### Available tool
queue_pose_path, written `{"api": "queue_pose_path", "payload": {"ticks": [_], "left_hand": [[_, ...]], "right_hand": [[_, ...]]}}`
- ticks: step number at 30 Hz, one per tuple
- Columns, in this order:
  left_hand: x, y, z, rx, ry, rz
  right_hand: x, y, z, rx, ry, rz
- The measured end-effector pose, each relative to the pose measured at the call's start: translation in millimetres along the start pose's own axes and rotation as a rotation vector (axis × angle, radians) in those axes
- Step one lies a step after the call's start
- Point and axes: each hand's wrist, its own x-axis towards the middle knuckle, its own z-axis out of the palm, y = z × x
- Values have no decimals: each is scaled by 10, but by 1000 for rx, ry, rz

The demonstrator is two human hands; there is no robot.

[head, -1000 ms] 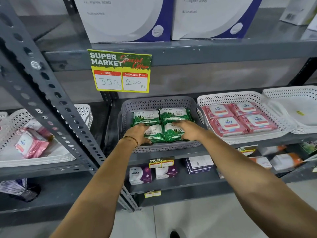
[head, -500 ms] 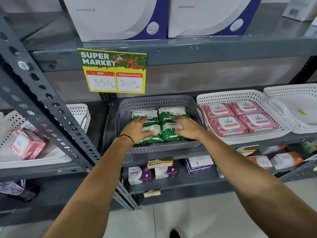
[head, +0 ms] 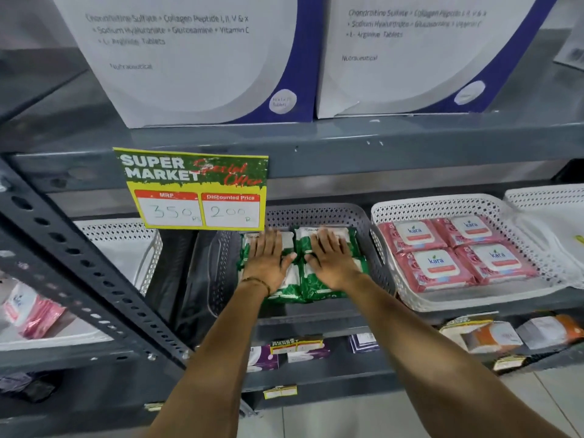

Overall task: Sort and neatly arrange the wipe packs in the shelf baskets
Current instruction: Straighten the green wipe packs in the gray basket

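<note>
Slid forward since before: both hands, from the near packs onto the far ones. Left hand (head: 264, 260) and right hand (head: 328, 257) flat, fingers spread, pressing green packs (head: 311, 287) in grey basket (head: 319, 214), grasping nothing. Pink packs (head: 455, 254) in white basket (head: 442, 203), right.

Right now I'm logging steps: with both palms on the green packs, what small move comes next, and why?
Probably lift both hands away. The left hand and right hand lie flat on the green packs, which already sit squarely in the grey basket, like the pink packs alongside.
</note>
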Motion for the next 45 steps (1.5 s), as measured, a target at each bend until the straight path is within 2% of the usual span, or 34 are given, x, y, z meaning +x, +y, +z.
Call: {"api": "queue_pose_path", "payload": {"ticks": [5,12,15,24,45], "left_hand": [[-10,21,55,-36,9,-7],[-25,67,39,-56,98,-24],[-26,51,-11,-87,144,-63],[23,107,76,19,21,-121],[48,85,123,-20,52,-123]], "right_hand": [[-57,8,72,39,-15,-6],[-47,-26,29,77,118,7],[-11,-1,24,56,122,30],[27,5,120,21,48,33],[32,9,115,56,43,16]]}}
